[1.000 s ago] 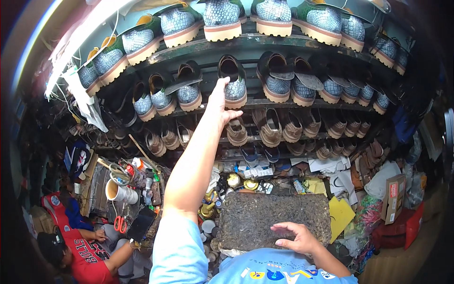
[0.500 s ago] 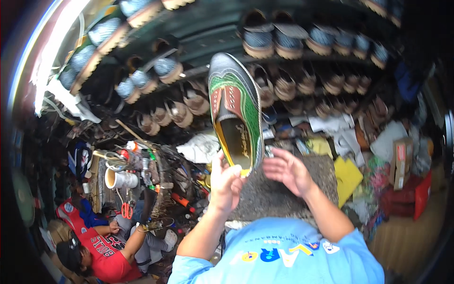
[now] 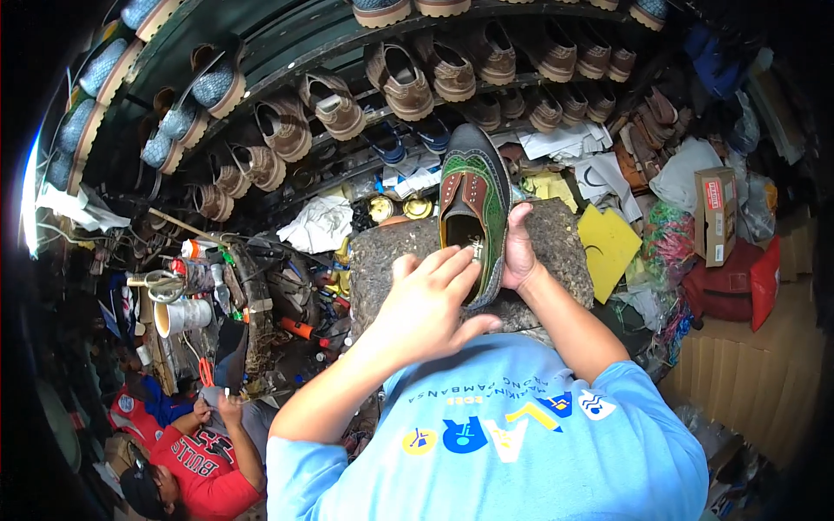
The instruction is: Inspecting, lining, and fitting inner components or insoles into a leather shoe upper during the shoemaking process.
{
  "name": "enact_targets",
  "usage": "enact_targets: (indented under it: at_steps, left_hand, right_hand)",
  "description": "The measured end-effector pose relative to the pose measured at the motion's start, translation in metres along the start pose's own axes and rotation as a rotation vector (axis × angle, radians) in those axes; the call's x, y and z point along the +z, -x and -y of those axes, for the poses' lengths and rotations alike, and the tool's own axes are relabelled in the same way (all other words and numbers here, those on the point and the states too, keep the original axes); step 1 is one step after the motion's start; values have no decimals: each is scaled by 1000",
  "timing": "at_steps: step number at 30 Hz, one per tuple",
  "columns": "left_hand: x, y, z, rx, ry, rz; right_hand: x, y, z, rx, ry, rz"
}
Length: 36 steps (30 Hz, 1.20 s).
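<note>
A shoe [image 3: 497, 193] with a dark toe, green sides and brown lace panels is tilted over the grey stone block [image 3: 382, 260], toe pointing away from me. My right hand [image 3: 519, 253] grips it along its right side, thumb up against the edge and the other fingers hidden beneath. Across the left rim of its opening lies my left hand [image 3: 430, 304], fingers stretched out and thumb apart. Those fingertips reach over the pale inner sole, and part of the heel is covered. No laces show in the eyelets.
Shelves ahead carry rows of brown shoes [image 3: 404, 82] and blue-patterned shoes [image 3: 217, 87]. A yellow sheet [image 3: 608, 252], a cardboard box [image 3: 714, 217] and a red bag [image 3: 738, 282] lie right. At left are a white cup [image 3: 184, 317], cluttered tools and a person in red [image 3: 204, 473].
The shoe has come lower, nearer the block. My right hand has taken hold of its side, while my left has let go of the heel and spread over the opening.
</note>
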<state>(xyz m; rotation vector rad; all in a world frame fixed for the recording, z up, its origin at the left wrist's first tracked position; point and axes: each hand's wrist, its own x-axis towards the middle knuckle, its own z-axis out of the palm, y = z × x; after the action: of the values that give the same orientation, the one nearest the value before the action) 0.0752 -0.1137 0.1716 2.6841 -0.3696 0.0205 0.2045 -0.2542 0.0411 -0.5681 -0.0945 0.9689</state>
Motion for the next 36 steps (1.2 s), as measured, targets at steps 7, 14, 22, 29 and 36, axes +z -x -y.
enact_targets:
  at_steps: [7, 14, 22, 29, 36]
  left_hand:
    - [30, -7, 6, -13, -22, 362]
    - [44, -3, 13, 36, 11, 284]
    - [37, -5, 15, -10, 57, 371]
    - [21, -9, 11, -82, 57, 436]
    - [10, -1, 16, -74, 136, 457]
  right_hand:
    - [-15, 9, -13, 93, 37, 91]
    - [-24, 3, -12, 152, 13, 32]
    - [-13, 7, -13, 116, 149, 25]
    - [-11, 3, -11, 112, 106, 30]
    - [-10, 3, -13, 137, 103, 47]
